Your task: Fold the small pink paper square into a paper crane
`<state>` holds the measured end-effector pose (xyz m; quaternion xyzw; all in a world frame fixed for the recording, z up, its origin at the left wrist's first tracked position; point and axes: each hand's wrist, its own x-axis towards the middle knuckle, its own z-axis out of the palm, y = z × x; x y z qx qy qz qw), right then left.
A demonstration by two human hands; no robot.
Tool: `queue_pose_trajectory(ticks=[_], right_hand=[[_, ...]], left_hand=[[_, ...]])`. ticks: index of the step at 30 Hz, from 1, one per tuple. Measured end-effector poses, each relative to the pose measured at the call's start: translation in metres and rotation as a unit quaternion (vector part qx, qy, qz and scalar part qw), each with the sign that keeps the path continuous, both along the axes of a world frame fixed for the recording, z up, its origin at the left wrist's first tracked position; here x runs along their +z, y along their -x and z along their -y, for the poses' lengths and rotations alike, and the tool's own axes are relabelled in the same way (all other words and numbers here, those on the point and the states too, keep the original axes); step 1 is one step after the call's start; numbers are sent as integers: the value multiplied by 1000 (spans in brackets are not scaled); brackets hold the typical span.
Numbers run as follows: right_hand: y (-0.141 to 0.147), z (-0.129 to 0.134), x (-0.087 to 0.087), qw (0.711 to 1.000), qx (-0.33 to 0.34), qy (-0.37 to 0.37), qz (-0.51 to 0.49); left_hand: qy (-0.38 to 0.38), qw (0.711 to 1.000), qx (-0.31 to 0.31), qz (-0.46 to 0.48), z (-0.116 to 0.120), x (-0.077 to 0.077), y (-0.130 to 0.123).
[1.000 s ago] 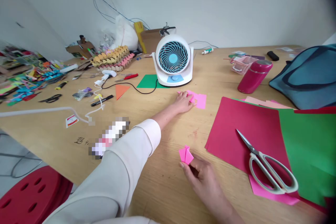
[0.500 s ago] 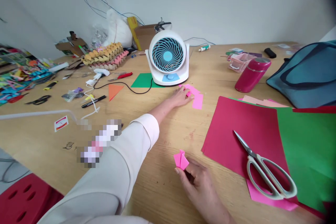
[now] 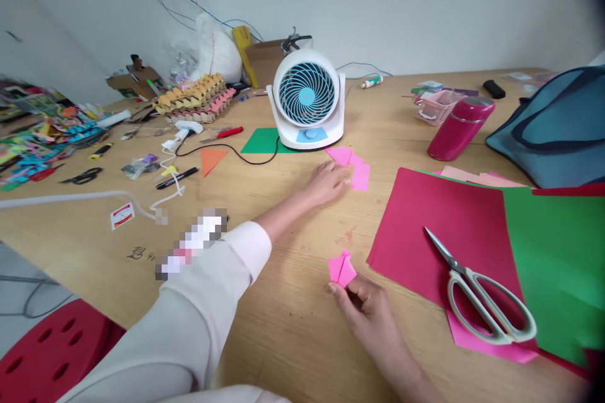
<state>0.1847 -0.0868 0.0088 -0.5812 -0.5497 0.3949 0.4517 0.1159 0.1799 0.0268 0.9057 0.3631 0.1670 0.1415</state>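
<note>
One pink fold (image 3: 341,271) at lower centre, pinched in the right hand (image 3: 371,312), crease running up-frame; well below the pink sheets (image 3: 360,177) at mid-frame, just above and right of the nearer left hand (image 3: 328,183), fingers curled; impossible to tell whether holding anything.

"What's cut off?"
"The blue bag (image 3: 551,145) and green sheet (image 3: 560,252) at the right edge, the red stool (image 3: 54,349) at the lower left."
"That pixelated object (image 3: 193,245)?"
"Too blurred to identify."
"Does the left grip (image 3: 326,182) touch the pink papers (image 3: 361,176)?"
"Can't tell. And the folded pink piece (image 3: 341,269) hides part of the right grip (image 3: 378,315)."
</note>
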Motion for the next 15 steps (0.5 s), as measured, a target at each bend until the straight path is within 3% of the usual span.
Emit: queue_pose_trajectory(ticks=[4, 6, 8, 9, 12, 15], right_hand=[[-7, -2, 2, 998, -26, 31, -49], [-11, -3, 2, 998, -29, 33, -54], [-13, -4, 2, 998, -27, 36, -53], [-14, -4, 2, 998, -23, 38, -50], [-14, -2, 1, 998, -4, 44, -34], [-13, 1, 1, 998, 25, 50, -13]], left_hand=[[76, 995, -24, 66, 68, 11, 30], [285, 935, -45, 206, 104, 18, 44], [418, 865, -57, 270, 134, 25, 54], [452, 844, -62, 282, 147, 27, 57], [489, 809, -65, 320, 169, 27, 61], [476, 809, -29, 343, 174, 17, 60]])
